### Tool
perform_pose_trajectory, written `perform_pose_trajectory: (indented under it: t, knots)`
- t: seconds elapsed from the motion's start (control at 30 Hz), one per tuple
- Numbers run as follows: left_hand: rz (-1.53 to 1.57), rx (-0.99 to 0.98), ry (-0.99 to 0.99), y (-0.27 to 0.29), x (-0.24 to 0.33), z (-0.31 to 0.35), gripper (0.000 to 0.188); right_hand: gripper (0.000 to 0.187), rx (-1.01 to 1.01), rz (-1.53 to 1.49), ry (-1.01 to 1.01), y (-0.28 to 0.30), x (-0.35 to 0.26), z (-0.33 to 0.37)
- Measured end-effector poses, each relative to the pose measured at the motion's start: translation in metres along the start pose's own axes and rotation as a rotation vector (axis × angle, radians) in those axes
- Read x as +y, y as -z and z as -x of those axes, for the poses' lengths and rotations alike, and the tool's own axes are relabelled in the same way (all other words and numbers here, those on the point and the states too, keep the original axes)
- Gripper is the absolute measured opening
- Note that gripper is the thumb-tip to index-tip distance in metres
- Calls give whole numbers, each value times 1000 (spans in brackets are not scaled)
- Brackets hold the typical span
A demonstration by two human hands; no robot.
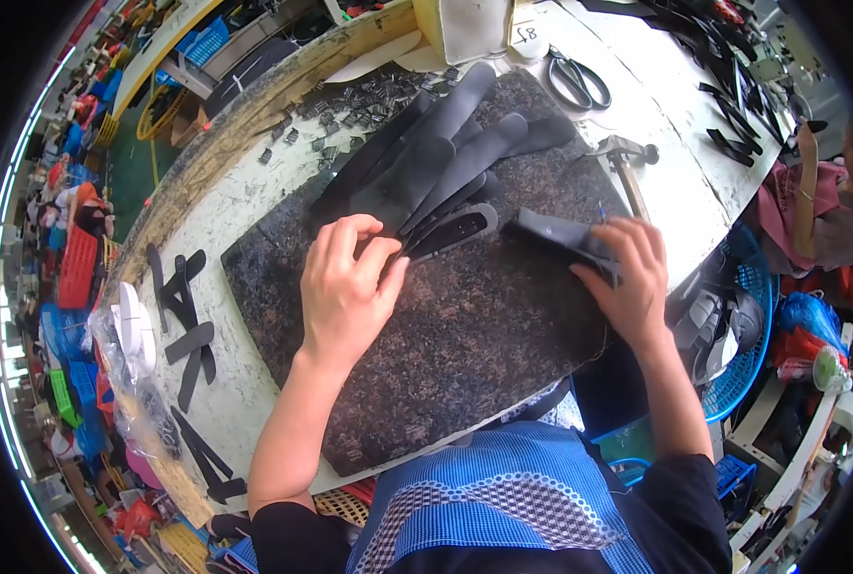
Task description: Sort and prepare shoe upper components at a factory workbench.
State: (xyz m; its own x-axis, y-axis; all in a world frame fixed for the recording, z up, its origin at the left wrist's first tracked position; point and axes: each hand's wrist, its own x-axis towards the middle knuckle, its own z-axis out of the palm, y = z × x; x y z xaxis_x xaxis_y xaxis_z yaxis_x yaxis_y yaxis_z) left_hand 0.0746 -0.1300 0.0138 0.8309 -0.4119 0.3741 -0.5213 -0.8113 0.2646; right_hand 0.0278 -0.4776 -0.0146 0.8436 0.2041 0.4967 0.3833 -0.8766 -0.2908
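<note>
On a dark speckled slab (417,383) lies a fanned pile of black and dark grey straps (469,153) with rounded ends. My left hand (345,277) is at the pile's near side, thumb and forefinger closed at the end of a black strap (455,230) with a slotted, rounded tip. To the right, my right hand (632,277) grips a separate dark grey strap piece (555,231), fingers over it and thumb at its near side. This hand is slightly blurred, and the end of the piece is hidden beneath the fingers.
A hammer (627,172) lies at the slab's right edge, with black-handled scissors (577,81) beyond it. Small black pieces (350,105) are scattered behind the slab. Loose black straps (192,335) lie left. A blue basket (752,316) stands at right; another person's arm (806,187) shows behind.
</note>
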Motion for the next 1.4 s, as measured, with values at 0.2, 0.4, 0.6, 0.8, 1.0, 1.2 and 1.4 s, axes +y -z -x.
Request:
perform_pose_trajectory:
  t: [0.2, 0.4, 0.6, 0.8, 1.0, 1.2, 1.4]
  knots:
    - [-40, -101, -163, -18, 20, -24, 47, 36, 53, -347, 82, 19, -30, -11]
    - [-35, -208, -96, -23, 23, -48, 42, 28, -72, -568, -45, 12, -33, 20]
    - [68, -136, -148, -27, 20, -36, 44, 15, 34, -135, -77, 0, -17, -9]
    - [-9, -305, -83, -22, 33, -63, 33, 13, 59, -446, -235, 0, -8, -21]
    - [246, -235, -296, -6, 36, -33, 27, 15, 71, -541, -273, 24, -17, 4]
    - [119, 146, -427, -20, 94, 30, 26, 11, 35, -700, -494, 28, -27, -7]
    - [231, -2, -288, -39, 118, 59, 49, 14, -83, -743, -330, 18, -48, -29]
